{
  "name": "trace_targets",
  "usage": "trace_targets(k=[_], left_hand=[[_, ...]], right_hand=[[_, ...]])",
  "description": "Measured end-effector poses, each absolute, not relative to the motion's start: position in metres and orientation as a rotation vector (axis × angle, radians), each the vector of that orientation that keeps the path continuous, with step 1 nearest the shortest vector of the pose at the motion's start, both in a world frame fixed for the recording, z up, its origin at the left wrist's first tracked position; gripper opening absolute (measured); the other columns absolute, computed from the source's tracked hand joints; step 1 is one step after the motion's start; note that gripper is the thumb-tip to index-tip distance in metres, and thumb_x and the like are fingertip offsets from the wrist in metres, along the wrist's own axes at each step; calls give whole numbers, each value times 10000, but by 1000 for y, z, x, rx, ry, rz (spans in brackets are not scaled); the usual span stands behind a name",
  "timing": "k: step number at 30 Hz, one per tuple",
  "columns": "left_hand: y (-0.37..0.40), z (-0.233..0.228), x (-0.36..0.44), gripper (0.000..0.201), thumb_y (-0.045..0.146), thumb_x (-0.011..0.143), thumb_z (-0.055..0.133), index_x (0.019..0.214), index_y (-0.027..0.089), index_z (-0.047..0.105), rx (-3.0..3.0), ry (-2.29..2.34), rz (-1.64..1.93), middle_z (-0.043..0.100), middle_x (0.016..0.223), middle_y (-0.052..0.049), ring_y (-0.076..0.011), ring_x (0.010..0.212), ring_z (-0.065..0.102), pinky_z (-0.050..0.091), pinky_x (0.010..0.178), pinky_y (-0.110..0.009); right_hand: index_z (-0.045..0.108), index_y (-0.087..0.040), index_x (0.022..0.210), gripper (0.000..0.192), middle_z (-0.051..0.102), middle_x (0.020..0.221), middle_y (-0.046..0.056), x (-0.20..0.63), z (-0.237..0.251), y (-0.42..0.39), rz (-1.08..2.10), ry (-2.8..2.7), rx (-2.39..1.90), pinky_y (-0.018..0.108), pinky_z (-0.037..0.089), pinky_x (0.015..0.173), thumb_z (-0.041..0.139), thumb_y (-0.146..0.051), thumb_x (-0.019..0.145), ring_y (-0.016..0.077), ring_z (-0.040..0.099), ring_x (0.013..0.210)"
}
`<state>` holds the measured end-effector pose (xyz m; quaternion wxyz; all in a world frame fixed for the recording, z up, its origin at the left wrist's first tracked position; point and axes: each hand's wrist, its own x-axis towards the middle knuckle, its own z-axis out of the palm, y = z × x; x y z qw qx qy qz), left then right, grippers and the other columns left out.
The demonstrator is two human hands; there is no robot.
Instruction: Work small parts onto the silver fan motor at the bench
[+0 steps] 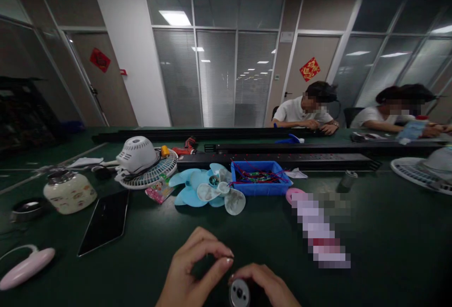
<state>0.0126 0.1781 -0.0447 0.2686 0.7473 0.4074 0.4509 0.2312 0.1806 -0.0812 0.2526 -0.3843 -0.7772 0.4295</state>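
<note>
Head view: at the near edge of the dark green counter [370, 231], the right hand [264, 286] cups a small round motor [239, 293], its silvery circular face turned up toward the camera, so the part's short axis points roughly upward and toward the viewer; the grip of this hand is curled around the part from the right and from behind. The left hand [192, 269] lies just beside it on the left, with thumb and forefinger pressed tip to tip directly above and slightly left of the motor; whether anything is pinched between them cannot be told. Both hands are thus at the part, the right one bearing it, the left poised over its upper left rim. Toward the counter's middle lie pale blue fan blades [206, 189], with a blue bin [278, 185] of wires just to their right and a white fan grille [144, 168] with its motor housing to their left. Near the left edge stand a cream jar [69, 192], a dark tablet [105, 222] and a pink device [26, 269]. Two other persons sit at the far edge.
</note>
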Motion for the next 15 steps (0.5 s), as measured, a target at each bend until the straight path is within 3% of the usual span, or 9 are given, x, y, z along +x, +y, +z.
trace_targets(k=[9, 12, 15], left_hand=[[177, -78, -7, 169, 366, 876, 624, 916, 296, 773, 2078, 1287, 625, 636, 822, -35, -168, 795, 587, 441, 683, -253], [181, -74, 0, 162, 386, 866, 638, 929, 317, 770, 2085, 1308, 541, 641, 841, -25, -171, 810, 576, 420, 695, -259], [186, -68, 3, 165, 403, 859, 649, 947, 318, 760, 2091, 1269, 513, 648, 859, -12, -163, 811, 575, 407, 708, -258]], right_hand=[[658, -265, 1090, 413, 715, 1070, 40, 230, -61, 167, 1050, -2133, -1187, 319, 518, 856, 754, -371, 703, 219, 655, 981], [652, -265, 1102, 342, 710, 1099, 47, 265, -53, 166, 713, -2013, -1287, 312, 531, 878, 684, -350, 773, 213, 664, 1007], [631, -247, 1124, 396, 710, 1113, 71, 330, -46, 178, 264, -1766, -1447, 340, 557, 840, 625, -470, 797, 246, 678, 999]])
